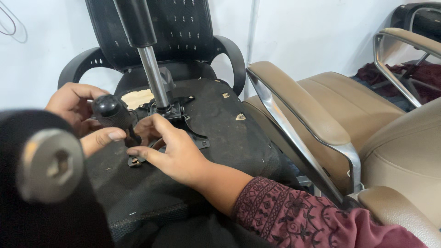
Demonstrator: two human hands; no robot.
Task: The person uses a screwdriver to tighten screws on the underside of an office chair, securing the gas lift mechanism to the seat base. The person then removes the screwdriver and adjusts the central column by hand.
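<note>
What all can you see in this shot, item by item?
office chair: one, black, upturned in the middle with its seat underside facing up
gas lift: one, silver rod with black sleeve, rising from the seat plate
seat plate: one, black metal, at the base of the gas lift
screwdriver: one, black handle, over the seat underside at left
bolt head: one, grey, blurred, close to the camera at lower left
armchair: one, tan with chrome arms, right
second armchair: one, partly seen, far right
wall: white, behind
left hand: on the screwdriver handle
right hand: fingers resting by a bracket, maroon patterned sleeve
</note>
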